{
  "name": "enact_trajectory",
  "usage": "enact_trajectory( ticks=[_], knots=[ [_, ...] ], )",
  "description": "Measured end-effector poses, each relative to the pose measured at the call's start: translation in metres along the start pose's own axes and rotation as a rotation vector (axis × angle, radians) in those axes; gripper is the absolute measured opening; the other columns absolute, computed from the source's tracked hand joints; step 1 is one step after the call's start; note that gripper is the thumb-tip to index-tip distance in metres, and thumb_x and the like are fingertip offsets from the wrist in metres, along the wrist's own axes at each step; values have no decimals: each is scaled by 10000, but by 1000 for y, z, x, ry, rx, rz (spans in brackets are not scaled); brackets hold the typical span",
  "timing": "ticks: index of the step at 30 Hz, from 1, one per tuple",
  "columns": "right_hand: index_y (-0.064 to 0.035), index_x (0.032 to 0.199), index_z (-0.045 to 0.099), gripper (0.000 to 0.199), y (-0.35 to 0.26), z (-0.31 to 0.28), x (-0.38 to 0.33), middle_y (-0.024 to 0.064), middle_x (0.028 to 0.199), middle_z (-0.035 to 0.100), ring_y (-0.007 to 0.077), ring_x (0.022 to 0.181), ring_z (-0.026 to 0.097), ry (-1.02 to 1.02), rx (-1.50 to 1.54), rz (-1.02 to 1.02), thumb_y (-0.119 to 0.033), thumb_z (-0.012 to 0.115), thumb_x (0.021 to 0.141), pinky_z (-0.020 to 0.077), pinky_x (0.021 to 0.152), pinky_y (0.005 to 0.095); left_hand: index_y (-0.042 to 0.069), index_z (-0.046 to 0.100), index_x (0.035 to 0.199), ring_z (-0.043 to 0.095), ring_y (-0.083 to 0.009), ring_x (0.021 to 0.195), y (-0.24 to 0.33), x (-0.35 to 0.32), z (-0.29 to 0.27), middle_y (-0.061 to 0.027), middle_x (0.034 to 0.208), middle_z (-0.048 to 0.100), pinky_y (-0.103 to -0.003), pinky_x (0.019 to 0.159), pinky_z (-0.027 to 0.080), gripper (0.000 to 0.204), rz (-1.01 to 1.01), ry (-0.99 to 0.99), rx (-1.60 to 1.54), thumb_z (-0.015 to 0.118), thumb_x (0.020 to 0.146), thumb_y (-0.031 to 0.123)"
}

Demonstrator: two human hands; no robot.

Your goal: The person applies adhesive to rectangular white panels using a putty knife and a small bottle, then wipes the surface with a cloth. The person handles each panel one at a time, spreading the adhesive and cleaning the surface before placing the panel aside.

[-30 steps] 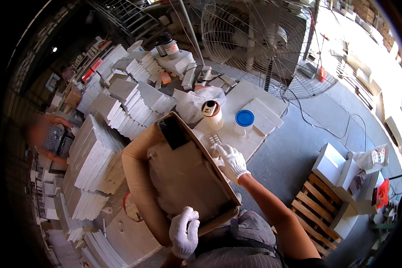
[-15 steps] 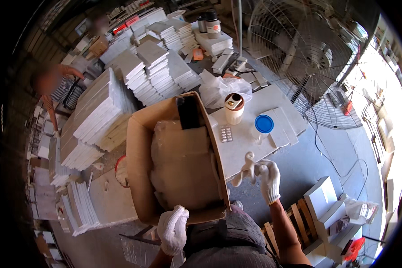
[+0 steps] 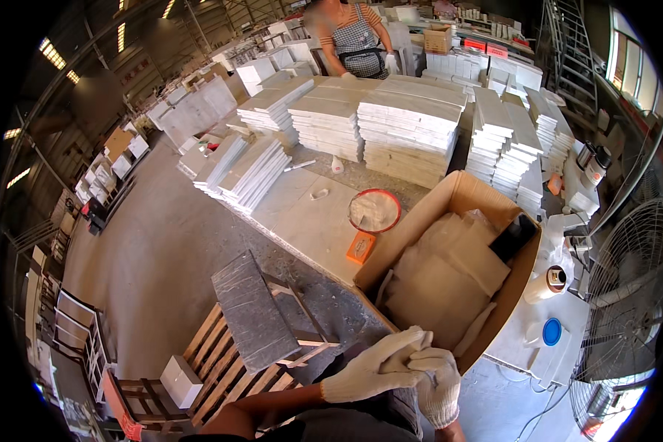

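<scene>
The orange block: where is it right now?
In the head view, the orange block lies mid-frame on the pale slab table, between the red-rimmed bowl and the open cardboard box.

White gloves, brown box.
Beyond the white-gloved hands (image 3: 401, 368): tan cardboard box (image 3: 449, 214), orange block (image 3: 360, 247), red-rimmed bowl (image 3: 375, 211), blue lid (image 3: 552, 331).

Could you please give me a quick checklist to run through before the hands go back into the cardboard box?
1. Both gloves on: left hand and right hand gloved, ok.
2. Hands free: clasped together, holding nothing, ok.
3. Cardboard box open: flaps up, ok.
4. Wrapped white slabs reachable inside: ok.
5. Black object on the slabs: in the way, not ok.
6. Box seated firmly on the table: cannot tell.
</scene>
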State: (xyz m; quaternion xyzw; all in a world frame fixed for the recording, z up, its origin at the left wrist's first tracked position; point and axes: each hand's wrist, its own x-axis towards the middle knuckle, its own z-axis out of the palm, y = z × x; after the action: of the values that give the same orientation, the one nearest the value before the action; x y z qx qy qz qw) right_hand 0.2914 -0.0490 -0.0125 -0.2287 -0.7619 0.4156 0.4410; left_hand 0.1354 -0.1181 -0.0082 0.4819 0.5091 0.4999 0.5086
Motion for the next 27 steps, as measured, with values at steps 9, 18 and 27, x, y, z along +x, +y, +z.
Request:
enact_trajectory(
  ticks=[9, 18, 27],
  knots=[
    [-12, 1099, 695, 192, 11, 24, 41, 150, 1019, 689, 274, 990, 646, -140, 216, 24, -38, 646, 916, 531, 855, 350, 70, 280, 1554, 673, -154, 876, -33, -21, -68, -115, 1244, 612, -255, 579, 540, 791, -188, 555, -204, 711, 898, 167],
    [-18, 983, 720, 155, 15, 64, 94, 154, 1045, 702, 304, 995, 659, -194, 45, 240, -12, 699, 830, 536, 872, 365, 129, 229, 1549, 582, -89, 620, -34, 17, -268, -107, 1133, 645, -214, 403, 450, 809, -191, 994, 124, 675, 875, 86],
    [-16, 969, 720, 109, 30, 165, 177, 150, 1040, 709, 302, 975, 673, -78, -88, 470, -25, 700, 861, 537, 865, 360, 58, 482, 1409, 578, -283, 1033, -199, 75, -544, -154, 1195, 570, -410, 919, 517, 597, 70, 1149, 879, 685, 848, 52]
  ],
)
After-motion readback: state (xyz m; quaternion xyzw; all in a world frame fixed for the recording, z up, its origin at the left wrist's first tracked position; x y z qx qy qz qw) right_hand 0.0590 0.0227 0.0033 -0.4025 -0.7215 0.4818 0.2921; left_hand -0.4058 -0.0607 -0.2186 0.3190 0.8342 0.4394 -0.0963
